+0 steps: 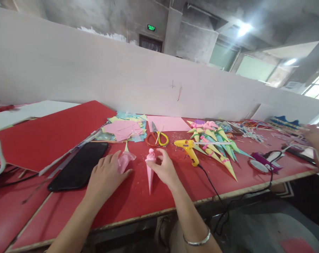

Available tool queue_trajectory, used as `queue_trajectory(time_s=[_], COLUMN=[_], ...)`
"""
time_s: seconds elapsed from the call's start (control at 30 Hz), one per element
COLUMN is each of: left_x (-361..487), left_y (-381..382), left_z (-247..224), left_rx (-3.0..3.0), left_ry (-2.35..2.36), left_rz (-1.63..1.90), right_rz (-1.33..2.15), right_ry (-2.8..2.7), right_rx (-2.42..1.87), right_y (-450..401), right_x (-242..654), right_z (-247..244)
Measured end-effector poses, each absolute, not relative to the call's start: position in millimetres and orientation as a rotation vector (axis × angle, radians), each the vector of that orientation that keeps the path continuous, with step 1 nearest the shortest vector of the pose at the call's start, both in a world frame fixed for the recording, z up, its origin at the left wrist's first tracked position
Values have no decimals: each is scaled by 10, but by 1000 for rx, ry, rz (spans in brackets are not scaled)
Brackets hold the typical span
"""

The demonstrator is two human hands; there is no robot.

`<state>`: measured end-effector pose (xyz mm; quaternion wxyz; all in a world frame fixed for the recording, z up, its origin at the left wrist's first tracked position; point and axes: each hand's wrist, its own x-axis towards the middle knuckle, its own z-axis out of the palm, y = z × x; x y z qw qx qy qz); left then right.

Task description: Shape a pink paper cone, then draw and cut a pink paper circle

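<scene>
A small pink paper cone (150,175), topped with pink trim and a little ball, is held by my right hand (163,168) between thumb and fingers, its tip toward me. My left hand (106,174) rests on the table with thumb and fingers apart, beside a crumpled translucent pink piece (124,161) that it partly covers; its exact kind is unclear. Just beyond lie scissors (158,137) with one red and one yellow handle. To the right of my right hand is a yellow glue gun (189,149). Left of my left hand lies a black phone (78,167).
Finished-looking paper cones (214,138) in yellow, green and pink lie piled behind the glue gun. Pink paper pieces (125,129) are heaped at the back. A large red sheet (56,135) covers the left. Another person's hand (316,140) is at the far right, near a tape roll (258,166).
</scene>
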<state>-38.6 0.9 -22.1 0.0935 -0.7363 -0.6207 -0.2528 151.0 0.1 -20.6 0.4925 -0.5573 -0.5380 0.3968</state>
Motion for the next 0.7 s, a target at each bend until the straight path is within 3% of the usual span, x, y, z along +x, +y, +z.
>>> queue_trajectory(time_s=[0.1, 0.2, 0.33, 0.47, 0.7], left_x=[-386, -351, -284, -243, -226], left_y=[28, 37, 11, -36, -80], left_z=[-220, -154, -95, -71, -52], left_rx=[-2283, -2380, -2527, -2589, -2608], left_ry=[-1931, -1935, -1734, -1609, -1499], left_rz=[-745, -952, -1143, -1203, -1223], right_rz=[834, 689, 509, 610, 644], right_ry=[-1396, -1435, -1477, -1614, -1607], right_rx=[-1465, -1479, -1287, -994, -875], right_y=[-5, -24, -93, -156, -184], right_x=[1510, 1511, 1507, 1471, 1446], right_z=[-218, -195, -102, -24, 21])
